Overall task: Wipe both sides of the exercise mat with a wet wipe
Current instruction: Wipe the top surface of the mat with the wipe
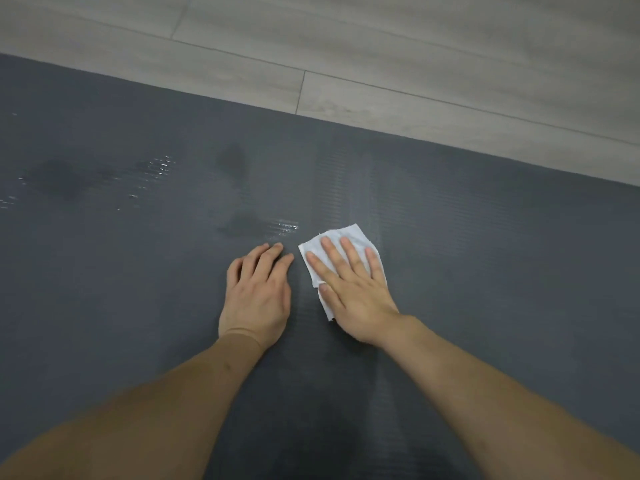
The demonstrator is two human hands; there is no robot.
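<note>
Nearest my head camera I see two bare forearms, coming in from about 7 o'clock and 5 o'clock and meeting toward the middle of the frame. Both lie over the exercise mat (467, 237), a dark grey ribbed sheet that fills most of the view, with its far edge running from 9 o'clock up and across to 3 o'clock.

The left hand (258, 294) rests on the mat just left of centre. Its fingers are bent at the knuckles, tips touching the surface, and it holds nothing.

The right hand (349, 289) lies flat just right of centre, fingers straight and slightly spread, pressing the wet wipe (341, 233) down onto the mat. The wipe is white and crumpled at its edges; it shows past the fingertips toward 12 o'clock and along the thumb side toward 9 o'clock. The two hands sit just beside each other, not touching.

From the left hand toward 12 o'clock I see a wet patch (273, 225) with glinting streaks, near the fingertips. More dark damp marks and shiny streaks run toward 9 o'clock and 10 o'clock.

Beyond the mat, from 10 o'clock to 2 o'clock, lies a pale grey plank floor (381, 46) with thin dark seams.
</note>
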